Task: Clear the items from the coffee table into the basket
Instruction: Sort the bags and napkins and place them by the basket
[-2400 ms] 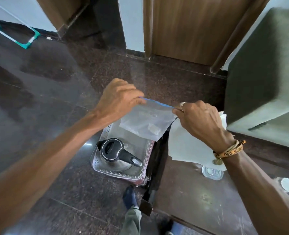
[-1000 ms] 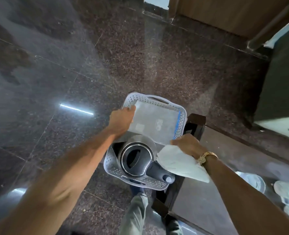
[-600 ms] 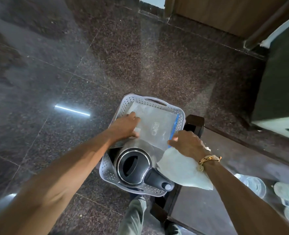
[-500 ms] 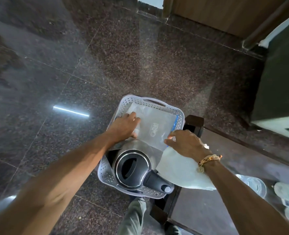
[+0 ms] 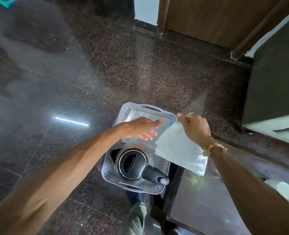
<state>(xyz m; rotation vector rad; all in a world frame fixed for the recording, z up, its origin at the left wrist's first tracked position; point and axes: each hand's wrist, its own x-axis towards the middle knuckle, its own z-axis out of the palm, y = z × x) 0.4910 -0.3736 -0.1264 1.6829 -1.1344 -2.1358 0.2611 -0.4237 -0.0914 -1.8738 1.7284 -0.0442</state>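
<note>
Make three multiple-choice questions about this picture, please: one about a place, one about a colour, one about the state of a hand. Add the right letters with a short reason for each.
1. Where does the kettle stand?
A. on the coffee table
B. in the basket, at its near end
C. on the floor beside the basket

2. What colour is the kettle's lid?
A. black
B. red
C. white

3. What is the right hand doing?
A. resting flat on the table
B. gripping the kettle's handle
C. holding a white sheet by its upper end

Answers:
1 B: the perforated basket wall surrounds the kettle, and the clear zip bag lies at the far end.
2 A: the lid and handle are black, with a silver ring around the lid.
3 C: the fingers are closed on the sheet, which hangs over the basket's right edge; the left hand is open above the bag.
</note>
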